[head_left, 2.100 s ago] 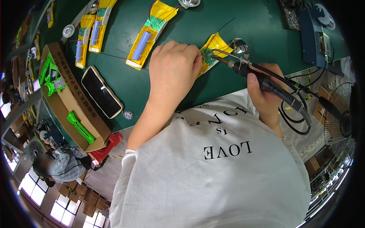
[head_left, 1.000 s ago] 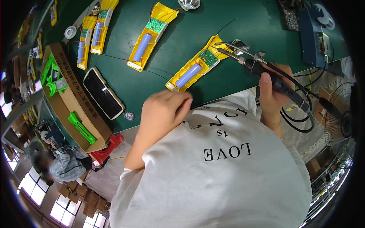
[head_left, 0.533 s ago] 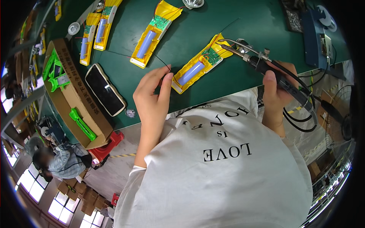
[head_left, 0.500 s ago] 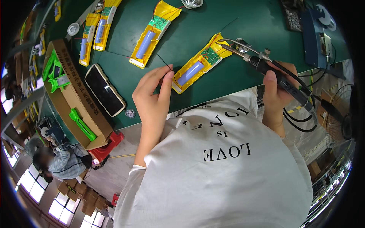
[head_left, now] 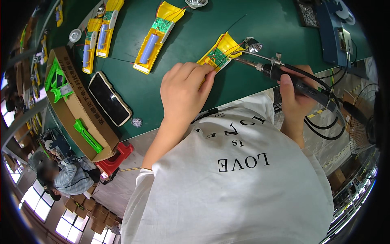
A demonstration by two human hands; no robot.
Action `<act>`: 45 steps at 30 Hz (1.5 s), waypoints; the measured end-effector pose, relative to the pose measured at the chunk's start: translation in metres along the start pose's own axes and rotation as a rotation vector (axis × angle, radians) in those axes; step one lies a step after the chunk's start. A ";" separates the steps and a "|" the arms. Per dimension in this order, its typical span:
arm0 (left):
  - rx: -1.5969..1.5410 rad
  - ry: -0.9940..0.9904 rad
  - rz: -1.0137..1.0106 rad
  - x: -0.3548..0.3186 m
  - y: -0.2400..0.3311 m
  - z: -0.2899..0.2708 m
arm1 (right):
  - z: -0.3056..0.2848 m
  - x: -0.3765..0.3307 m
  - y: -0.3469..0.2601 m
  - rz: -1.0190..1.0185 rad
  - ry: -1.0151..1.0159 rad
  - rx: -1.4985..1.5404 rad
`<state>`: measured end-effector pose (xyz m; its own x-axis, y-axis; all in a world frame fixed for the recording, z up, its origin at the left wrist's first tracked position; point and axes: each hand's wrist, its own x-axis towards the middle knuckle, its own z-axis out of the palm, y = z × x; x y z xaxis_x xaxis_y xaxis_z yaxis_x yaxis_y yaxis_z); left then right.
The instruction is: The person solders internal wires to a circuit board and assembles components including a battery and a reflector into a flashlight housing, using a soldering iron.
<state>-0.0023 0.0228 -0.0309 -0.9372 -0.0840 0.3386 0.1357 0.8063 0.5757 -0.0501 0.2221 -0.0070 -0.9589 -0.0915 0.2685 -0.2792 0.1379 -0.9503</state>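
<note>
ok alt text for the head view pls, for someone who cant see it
Seen from above, a person's left hand presses on a yellow casing with a green circuit board on a green table, while the right hand holds a soldering iron tipped toward the board. More yellow casings and a cardboard box lie further left.

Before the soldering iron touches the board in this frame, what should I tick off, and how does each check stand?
1. Left hand steadies the yellow case: ok, fingers rest on its near end.
2. Right hand grips the soldering iron: ok.
3. Iron tip aimed at the green circuit board: ok, beside it; contact cannot tell.
4. Left fingertips away from the tip: ok, apart.
5. Solder wire ready: cannot tell.
6. Iron's cable free: ok, hangs off the green table.
</note>
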 end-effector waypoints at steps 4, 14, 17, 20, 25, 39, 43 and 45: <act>0.072 -0.030 0.018 0.002 0.001 0.004 | -0.002 0.002 -0.004 0.026 -0.080 -0.040; 0.106 -0.059 0.005 0.005 0.004 0.005 | 0.005 0.003 -0.004 0.085 -0.122 -0.035; 0.088 -0.049 0.002 0.005 0.003 0.006 | 0.005 0.003 -0.003 0.056 -0.131 -0.041; 0.089 -0.055 -0.009 0.006 0.003 0.007 | 0.006 0.004 -0.003 0.060 -0.130 -0.037; 0.095 -0.077 -0.010 0.006 0.003 0.006 | 0.006 0.004 -0.001 0.000 -0.131 -0.048; 0.127 -0.047 -0.025 0.007 0.005 0.011 | 0.009 0.001 -0.006 0.021 -0.143 -0.066; 0.120 -0.051 -0.037 0.008 0.004 0.013 | 0.010 0.004 -0.010 0.056 -0.164 -0.094; 0.117 -0.049 -0.037 0.008 0.004 0.013 | 0.010 0.004 -0.012 0.061 -0.178 -0.095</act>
<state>-0.0133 0.0331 -0.0361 -0.9558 -0.0883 0.2805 0.0654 0.8662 0.4954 -0.0496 0.2106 0.0040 -0.9526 -0.2516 0.1712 -0.2329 0.2404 -0.9423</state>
